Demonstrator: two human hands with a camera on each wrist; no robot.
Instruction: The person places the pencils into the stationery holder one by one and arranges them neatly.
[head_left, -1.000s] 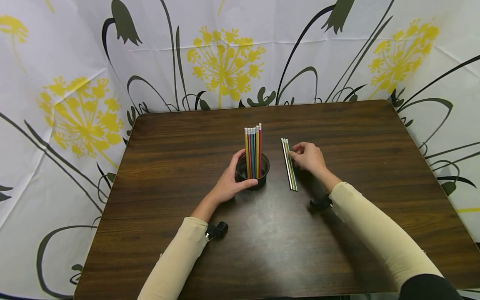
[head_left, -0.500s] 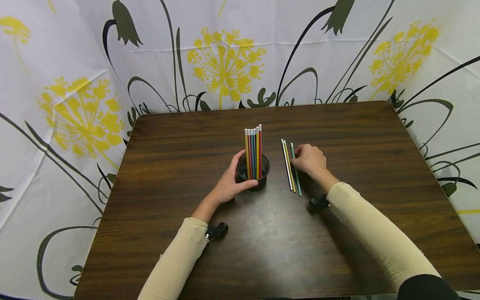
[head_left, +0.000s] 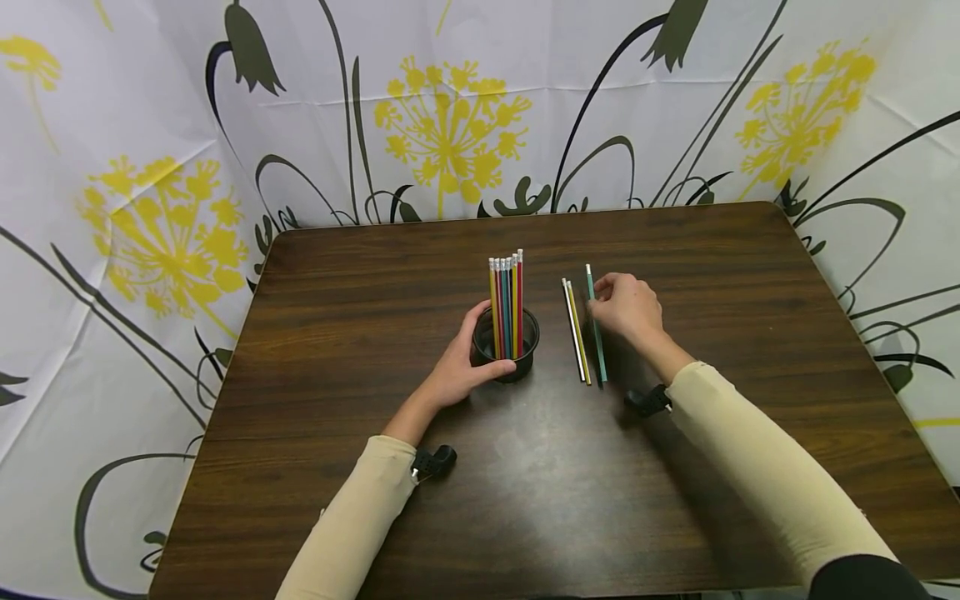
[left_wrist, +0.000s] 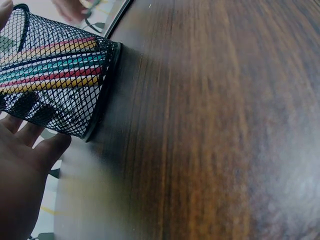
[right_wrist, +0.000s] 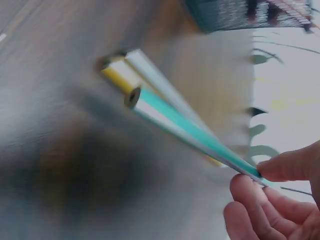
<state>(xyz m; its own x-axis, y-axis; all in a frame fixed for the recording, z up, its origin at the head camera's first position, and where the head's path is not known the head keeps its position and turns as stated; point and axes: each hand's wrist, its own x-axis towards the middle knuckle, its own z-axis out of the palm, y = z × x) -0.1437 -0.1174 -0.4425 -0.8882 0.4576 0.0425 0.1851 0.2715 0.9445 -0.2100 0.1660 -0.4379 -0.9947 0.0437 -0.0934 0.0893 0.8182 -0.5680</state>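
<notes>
My left hand grips a black mesh pencil cup, thumb at its near rim and fingers round its left side. Several coloured pencils, red, yellow and teal among them, stand upright in the cup with eraser ends up. In the left wrist view the mesh cup shows the pencils through its wall. A teal pencil is pinched between thumb and fingers of my right hand. That pencil appears lifted slightly off the table. Just left of it lie a white pencil and a yellow pencil, side by side.
The dark wooden table carries the cup and pencils. Behind it hangs a white cloth printed with flowers. Each wrist wears a small black camera, such as the left one.
The right hand has drawn the teal pencil away from the white and yellow ones, to the right, then raised it and shifted it toward the far side. The left hand and cup stay still.
</notes>
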